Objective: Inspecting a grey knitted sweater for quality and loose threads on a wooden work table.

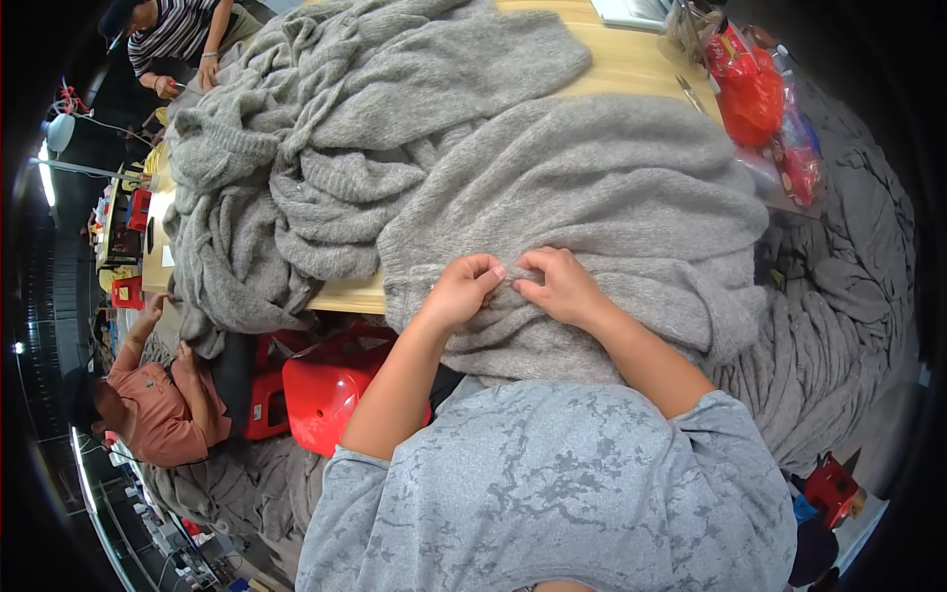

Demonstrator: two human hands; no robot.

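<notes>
A grey knitted garment lies spread over the table edge and hangs toward my lap. My left hand pinches its fabric between thumb and forefinger. Close beside it, my right hand grips the same knit, its thumb and fingers pressed together. A small gap separates the two hands, and the fabric bunches below them. Whatever lies beneath the curled fingers is hidden. A ribbed edge of the garment shows just left of my left hand.
More grey knitwear is heaped across the wooden table. Thread snips and a red plastic bag lie at the far right. A red stool stands at my left. Two co-workers handle things at the left; grey fabric piles lie at right.
</notes>
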